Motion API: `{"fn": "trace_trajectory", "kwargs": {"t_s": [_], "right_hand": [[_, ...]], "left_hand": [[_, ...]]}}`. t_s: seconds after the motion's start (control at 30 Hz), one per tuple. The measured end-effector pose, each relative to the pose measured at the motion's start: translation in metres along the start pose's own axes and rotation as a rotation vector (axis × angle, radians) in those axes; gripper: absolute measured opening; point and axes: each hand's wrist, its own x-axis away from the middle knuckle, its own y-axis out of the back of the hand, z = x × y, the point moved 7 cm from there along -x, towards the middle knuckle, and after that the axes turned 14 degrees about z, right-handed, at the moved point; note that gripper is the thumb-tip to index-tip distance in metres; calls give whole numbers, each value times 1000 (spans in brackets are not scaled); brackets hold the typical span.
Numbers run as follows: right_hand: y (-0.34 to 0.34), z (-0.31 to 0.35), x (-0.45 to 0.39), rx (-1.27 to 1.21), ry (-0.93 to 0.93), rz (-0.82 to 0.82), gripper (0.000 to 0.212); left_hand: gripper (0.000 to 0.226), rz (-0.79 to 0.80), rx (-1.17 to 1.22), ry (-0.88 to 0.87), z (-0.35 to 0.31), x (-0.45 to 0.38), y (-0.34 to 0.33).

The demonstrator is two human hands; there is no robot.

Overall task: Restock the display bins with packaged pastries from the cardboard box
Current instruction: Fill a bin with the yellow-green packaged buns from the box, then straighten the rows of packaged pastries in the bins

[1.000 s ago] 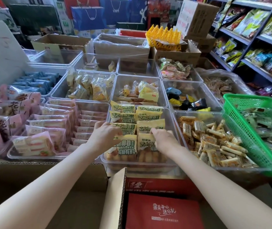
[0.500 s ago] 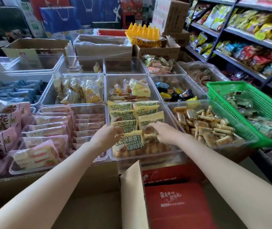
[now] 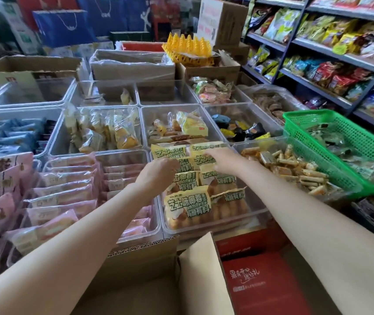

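Head view — two hands, left hand [image 3: 158, 171] and right hand [image 3: 221, 160], on pastry packs [image 3: 187, 205].

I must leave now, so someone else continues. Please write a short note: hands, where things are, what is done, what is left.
Left hand and right hand both rest on the yellow pastry packs in the near clear bin; whether the fingers grip cannot be told.
Done: that bin holds overlapping rows of packs.
Left: straighten the rows, check the cardboard box below; its contents are hidden.
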Motion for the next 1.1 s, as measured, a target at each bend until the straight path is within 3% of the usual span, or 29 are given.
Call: {"fn": "trace_trajectory", "kwargs": {"t_s": [0.07, 0.2, 0.3, 0.37, 0.47, 0.53, 0.6, 0.7, 0.77, 0.83, 0.9, 1.03, 1.1], "right_hand": [[-15, 0, -13, 68, -34, 74, 47], [-28, -13, -23, 101, -79, 65, 27], [-23, -21, -29, -17, -67, 69, 25], [-22, -28, -37, -59, -72, 91, 10], [-23, -28, -45, -67, -108, 95, 32], [-25, -21, -48, 6, -118, 65, 22], [-27, -14, -51, 59, -114, 45, 10], [-29, -15, -48, 68, -90, 100, 13], [-25, -22, -39, -136, -53, 197, 12], [-12, -24, -25, -424, -4, 273, 32], [12, -15, -15, -512, 59, 230, 34], [52, 24, -6, -677, 171, 34, 14], [49, 58, -4, -673, 207, 63, 12]], "left_hand": [[33, 109, -89, -21, -8, -13, -10], [38, 226, -174, 1, -24, -34, -28], [28, 208, -301, 82, -31, -46, -32], [16, 156, -301, 135, -28, -52, -28], [29, 177, -168, 187, -14, -60, -22], [33, 202, -137, 193, -13, -63, -21], [34, 174, -166, 214, -15, -65, -20], [35, 111, -168, 220, -17, -64, -20], [36, 58, -95, 192, -17, -57, -12], [35, -42, 57, 156, -10, -48, 4], [35, -146, 167, 146, 0, -37, 25], [33, -226, 226, 156, 25, -13, 50], [32, -244, 204, 154, 41, 5, 59]]}}
